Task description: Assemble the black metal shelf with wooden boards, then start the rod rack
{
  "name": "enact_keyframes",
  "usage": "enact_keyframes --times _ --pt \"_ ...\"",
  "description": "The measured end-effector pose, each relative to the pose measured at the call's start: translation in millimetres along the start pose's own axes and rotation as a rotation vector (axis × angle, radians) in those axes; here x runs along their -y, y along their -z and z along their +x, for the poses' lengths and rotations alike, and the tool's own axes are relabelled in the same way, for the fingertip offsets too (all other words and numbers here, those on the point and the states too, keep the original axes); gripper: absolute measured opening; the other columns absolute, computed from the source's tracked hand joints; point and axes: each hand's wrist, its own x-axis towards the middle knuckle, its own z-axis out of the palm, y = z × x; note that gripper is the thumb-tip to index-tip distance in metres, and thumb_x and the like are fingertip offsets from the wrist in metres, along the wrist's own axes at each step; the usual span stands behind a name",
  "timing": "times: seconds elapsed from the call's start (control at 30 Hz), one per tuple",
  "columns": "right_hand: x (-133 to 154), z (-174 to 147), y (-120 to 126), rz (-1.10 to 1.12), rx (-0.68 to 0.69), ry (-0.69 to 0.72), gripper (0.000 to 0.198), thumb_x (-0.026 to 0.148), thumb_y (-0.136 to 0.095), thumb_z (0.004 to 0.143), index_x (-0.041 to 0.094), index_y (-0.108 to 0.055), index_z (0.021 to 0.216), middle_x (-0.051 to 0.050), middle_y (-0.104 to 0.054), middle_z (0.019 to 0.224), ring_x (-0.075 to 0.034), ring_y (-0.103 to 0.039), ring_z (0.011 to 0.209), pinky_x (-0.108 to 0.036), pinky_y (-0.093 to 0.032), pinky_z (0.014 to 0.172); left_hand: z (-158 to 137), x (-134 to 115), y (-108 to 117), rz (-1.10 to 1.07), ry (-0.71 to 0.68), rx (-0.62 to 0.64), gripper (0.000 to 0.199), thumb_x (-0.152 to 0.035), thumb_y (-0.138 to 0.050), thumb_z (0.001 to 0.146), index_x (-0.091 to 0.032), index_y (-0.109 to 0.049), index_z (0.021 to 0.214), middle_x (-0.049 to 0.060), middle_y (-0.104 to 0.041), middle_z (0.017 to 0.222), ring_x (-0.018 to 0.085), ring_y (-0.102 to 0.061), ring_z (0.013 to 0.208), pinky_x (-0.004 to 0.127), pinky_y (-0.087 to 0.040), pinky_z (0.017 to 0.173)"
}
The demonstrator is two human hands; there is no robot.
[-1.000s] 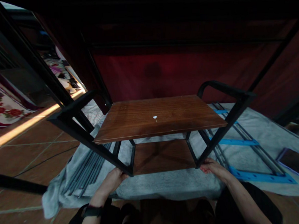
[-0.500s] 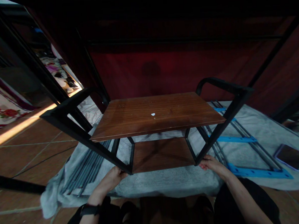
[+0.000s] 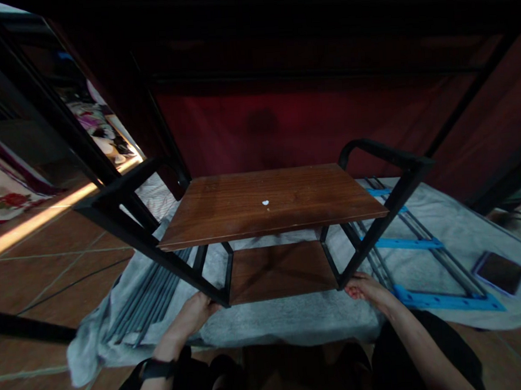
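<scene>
A two-tier shelf rack [image 3: 269,197] with brown wood-grain boards and a black metal frame stands upright in front of me. A small white mark shows on its upper board. My left hand [image 3: 198,312] is closed at the frame's near left bottom corner, its fingertips hidden behind the metal. At the near right bottom corner my right hand [image 3: 367,289] has its fingers curled round the frame. Under the rack lies a grey cloth [image 3: 290,322].
Several grey metal tubes [image 3: 154,295] lie on the cloth to the left. A blue-and-grey ladder-like frame [image 3: 416,244] and a phone [image 3: 500,271] lie to the right. Dark red panels [image 3: 221,132] rise behind. A floral cloth [image 3: 8,190] hangs at far left.
The view has shifted slightly, so everything sits a little lower and the right side a little further left. Both hands keep their places at the rack's bottom corners.
</scene>
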Motion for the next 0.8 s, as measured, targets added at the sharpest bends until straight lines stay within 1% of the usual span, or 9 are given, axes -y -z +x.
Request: enact_keyframes --times 0.13,0.27,0.4,0.5,0.63,0.7,0.8 --pt "-7 5 1 -0.044 -0.007 0.042 0.017 0.034 -0.063 0.061 0.021 -0.056 0.068 0.0 -0.058 0.061 -0.012 -0.051 0.055 -0.024 -0.039 0.053 -2 -6 3 -0.075 -0.024 0.039 0.022 -0.018 -0.055 0.074 -0.016 -0.068 0.092 0.007 -0.073 0.1 0.024 -0.065 0.099 0.031 -0.05 0.088" --pt "-9 10 7 -0.159 0.023 0.152 0.02 0.039 -0.065 0.062 0.02 -0.058 0.068 -0.001 -0.059 0.064 -0.013 -0.051 0.057 -0.026 -0.04 0.054 -6 -12 7 -0.197 -0.049 0.07 0.024 -0.02 -0.054 0.073 -0.016 -0.069 0.092 0.005 -0.073 0.098 0.024 -0.064 0.102 0.03 -0.051 0.091" --pt "-9 14 11 -0.206 0.046 0.216 0.018 0.037 -0.065 0.061 0.021 -0.06 0.067 0.001 -0.057 0.061 -0.013 -0.05 0.057 -0.026 -0.041 0.055 -7 -15 8 -0.187 -0.029 0.084 0.019 -0.021 -0.053 0.074 -0.016 -0.068 0.084 0.005 -0.072 0.093 0.023 -0.065 0.097 0.03 -0.052 0.086" --pt "-8 14 9 -0.178 0.05 0.174 0.015 0.034 -0.064 0.06 0.02 -0.06 0.065 0.001 -0.056 0.058 -0.012 -0.049 0.053 -0.025 -0.04 0.051 -5 -13 5 -0.151 -0.056 0.065 0.021 -0.02 -0.053 0.073 -0.015 -0.069 0.087 0.005 -0.073 0.096 0.023 -0.065 0.097 0.03 -0.051 0.087" --pt "-7 9 4 -0.048 0.004 0.066 0.01 0.028 -0.062 0.06 0.02 -0.06 0.065 0.0 -0.059 0.058 -0.011 -0.05 0.052 -0.023 -0.039 0.049 -1 -5 1 -0.101 -0.084 0.038 0.025 -0.019 -0.054 0.074 -0.014 -0.069 0.093 0.008 -0.073 0.099 0.024 -0.065 0.099 0.031 -0.05 0.089" --pt "-6 6 2 0.006 -0.018 0.018 0.008 0.025 -0.061 0.06 0.02 -0.06 0.066 0.0 -0.059 0.058 -0.01 -0.05 0.051 -0.022 -0.039 0.049 0 0 0 -0.075 -0.075 0.032 0.024 -0.019 -0.056 0.075 -0.014 -0.069 0.093 0.008 -0.073 0.099 0.024 -0.066 0.098 0.032 -0.05 0.088" --pt "-4 6 -2 0.036 -0.034 -0.042 0.006 0.024 -0.06 0.063 0.02 -0.057 0.064 0.0 -0.058 0.055 -0.009 -0.05 0.048 -0.02 -0.038 0.046 2 5 -2 -0.042 -0.046 0.007 0.027 -0.021 -0.059 0.074 -0.015 -0.069 0.098 0.009 -0.073 0.104 0.026 -0.066 0.103 0.033 -0.049 0.09"
